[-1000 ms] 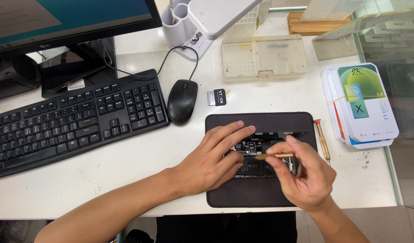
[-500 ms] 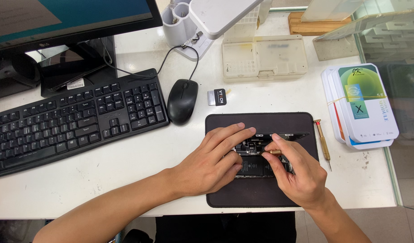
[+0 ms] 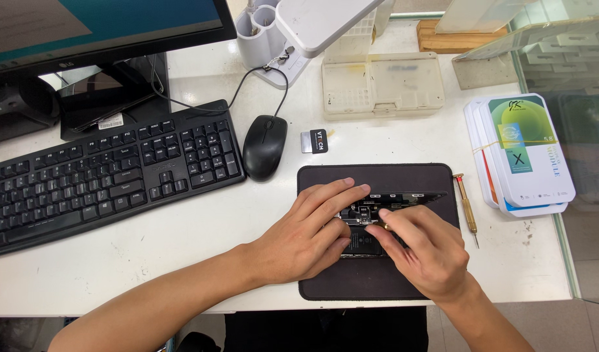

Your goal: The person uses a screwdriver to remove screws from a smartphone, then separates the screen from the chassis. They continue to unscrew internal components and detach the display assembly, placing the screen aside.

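Hands meet over an opened phone (image 3: 377, 215) lying on a dark mat (image 3: 325, 274) at the lower centre of the frame, on the white worktop (image 3: 182, 234). The left hand (image 3: 312, 234) lies flat across the phone's left half, fingers spread and pressing down, apparently to keep the body from sliding on the mat. The right hand (image 3: 423, 251) curls over the right half, its fingertips pressed together in a pinch at the exposed boards; something small may sit in that grip, but it is too small to tell what. The mat likely gives a soft, non-slip bed for the open device.

A thin screwdriver (image 3: 467, 207) lies just beside the mat's right edge, within easy reach of the right hand. Further right, boxed parts (image 3: 527, 156) are stacked. Above the mat sit a small black-and-white card (image 3: 315, 141) and a clear parts tray (image 3: 381, 85). A black mouse (image 3: 265, 146) and keyboard (image 3: 104, 176) occupy the left of the frame, pushed away from the work.
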